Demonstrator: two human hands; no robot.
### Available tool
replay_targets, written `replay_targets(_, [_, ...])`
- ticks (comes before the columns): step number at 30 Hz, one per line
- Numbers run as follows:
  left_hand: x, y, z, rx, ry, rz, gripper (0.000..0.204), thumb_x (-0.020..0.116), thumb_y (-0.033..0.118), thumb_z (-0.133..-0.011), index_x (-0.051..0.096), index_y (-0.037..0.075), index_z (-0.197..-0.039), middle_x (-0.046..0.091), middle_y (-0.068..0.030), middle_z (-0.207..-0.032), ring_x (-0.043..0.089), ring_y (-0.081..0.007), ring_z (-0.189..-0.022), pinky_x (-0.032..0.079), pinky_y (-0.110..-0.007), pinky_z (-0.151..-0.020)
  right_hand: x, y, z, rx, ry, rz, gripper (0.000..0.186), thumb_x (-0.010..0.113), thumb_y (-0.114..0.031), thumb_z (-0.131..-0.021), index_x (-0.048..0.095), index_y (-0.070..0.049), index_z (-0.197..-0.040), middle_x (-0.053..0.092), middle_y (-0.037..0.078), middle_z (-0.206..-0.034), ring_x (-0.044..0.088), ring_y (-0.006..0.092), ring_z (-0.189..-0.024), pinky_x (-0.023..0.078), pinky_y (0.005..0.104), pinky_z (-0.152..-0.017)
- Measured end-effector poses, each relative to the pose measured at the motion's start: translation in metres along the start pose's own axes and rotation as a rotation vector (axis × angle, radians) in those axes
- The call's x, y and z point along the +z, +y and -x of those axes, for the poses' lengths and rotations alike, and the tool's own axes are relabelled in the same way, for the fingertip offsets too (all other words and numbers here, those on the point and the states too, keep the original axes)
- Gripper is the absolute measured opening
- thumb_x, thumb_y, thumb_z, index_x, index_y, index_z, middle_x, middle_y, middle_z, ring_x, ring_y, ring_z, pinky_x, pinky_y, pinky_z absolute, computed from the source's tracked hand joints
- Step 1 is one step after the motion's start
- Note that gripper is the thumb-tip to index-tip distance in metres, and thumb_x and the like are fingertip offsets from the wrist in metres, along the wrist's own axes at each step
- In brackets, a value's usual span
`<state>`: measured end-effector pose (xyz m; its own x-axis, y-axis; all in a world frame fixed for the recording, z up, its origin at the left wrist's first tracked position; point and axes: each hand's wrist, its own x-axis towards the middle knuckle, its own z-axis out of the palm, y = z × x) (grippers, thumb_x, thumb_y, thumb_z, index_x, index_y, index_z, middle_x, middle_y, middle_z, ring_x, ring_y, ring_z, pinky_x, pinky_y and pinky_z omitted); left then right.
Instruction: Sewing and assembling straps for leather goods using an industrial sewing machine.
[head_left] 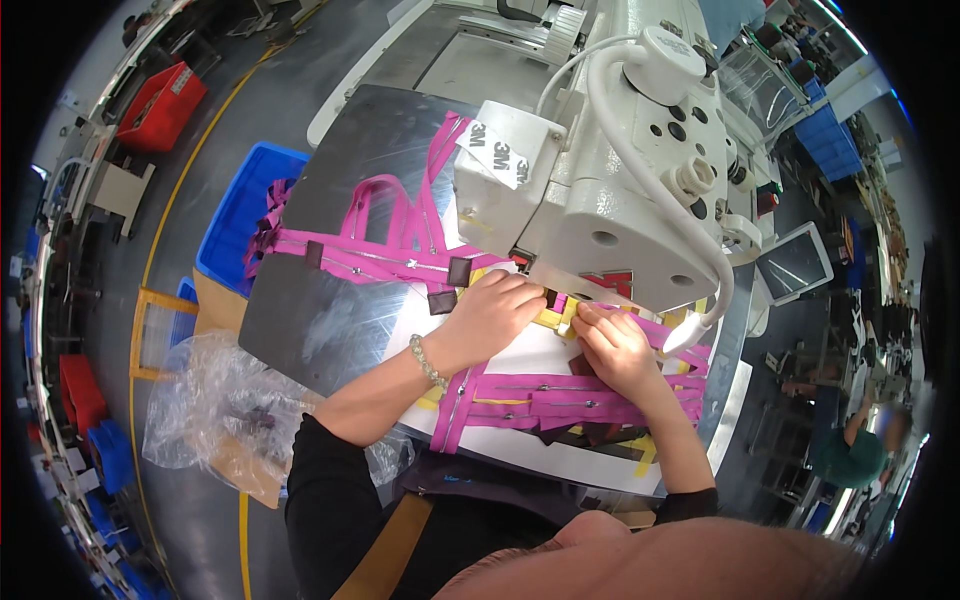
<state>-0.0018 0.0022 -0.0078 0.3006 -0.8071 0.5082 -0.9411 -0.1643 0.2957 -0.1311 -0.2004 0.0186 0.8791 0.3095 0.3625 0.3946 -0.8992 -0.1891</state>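
Note:
My left hand (494, 316), with a beaded bracelet at its wrist, is closed at the needle area of a white sewing machine (592, 240). Its fingertips press on a magenta zipper (560, 303) with a small dark brown tab. From the other side, my right hand (616, 350) pinches near the same zipper, beside yellow tape (551, 318) on the work surface. What lies right under the fingertips is partly hidden. More magenta zipper strips (560, 393) with metal pulls lie between my forearms. To the left, a joined zipper chain (370, 258) with dark brown tabs crosses the metal table.
The metal table (290, 310) has a curved left edge, where zippers hang into a blue bin (222, 225). Clear plastic wrapping (215, 400) lies below it. A white cable (655, 140) loops down beside the machine. A person in green (848, 455) is far right.

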Motion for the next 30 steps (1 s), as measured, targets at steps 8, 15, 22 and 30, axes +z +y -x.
replay_targets(8, [-0.001, -0.005, 0.000, 0.077, -0.028, -0.034, 0.018, 0.058, 0.016, -0.081, 0.066, 0.009, -0.096, 0.064, 0.0023, -0.104, 0.057, -0.0121, -0.100, 0.040, -0.032, -0.087, 0.004, -0.001, 0.001, 0.021, 0.001, 0.021, 0.032, 0.072, -0.004, -0.069, 0.064, -0.002, -0.100, 0.063, 0.010, -0.110, 0.062, 0.0248, -0.095, 0.049, 0.0349, -0.079])
replay_targets(15, [-0.003, -0.008, -0.005, 0.154, -0.146, -0.019, 0.028, 0.060, 0.023, -0.085, 0.064, 0.013, -0.110, 0.063, 0.0022, -0.115, 0.056, -0.0114, -0.109, 0.040, -0.035, -0.092, 0.007, 0.001, 0.005, 0.041, 0.023, -0.042, 0.033, 0.074, -0.007, -0.069, 0.064, -0.002, -0.100, 0.063, 0.010, -0.110, 0.062, 0.0251, -0.099, 0.049, 0.0356, -0.081])
replay_targets(22, [0.003, -0.011, 0.004, 0.133, -0.138, -0.032, 0.034, 0.066, 0.028, -0.081, 0.064, 0.010, -0.109, 0.063, 0.0017, -0.113, 0.057, -0.0116, -0.107, 0.041, -0.037, -0.092, 0.014, 0.005, 0.008, 0.031, 0.078, -0.080, 0.032, 0.075, -0.006, -0.068, 0.064, -0.002, -0.098, 0.064, 0.011, -0.106, 0.064, 0.0252, -0.093, 0.051, 0.0363, -0.078])
replay_targets(30, [-0.012, -0.032, -0.009, 0.151, -0.251, 0.144, 0.028, 0.066, 0.030, -0.082, 0.065, 0.010, -0.103, 0.067, 0.0008, -0.093, 0.065, -0.0178, -0.081, 0.051, -0.031, -0.064, 0.012, 0.006, 0.006, 0.046, 0.099, -0.107, 0.029, 0.076, -0.005, -0.069, 0.067, -0.004, -0.096, 0.068, 0.007, -0.088, 0.066, 0.0232, -0.082, 0.053, 0.0349, -0.072])
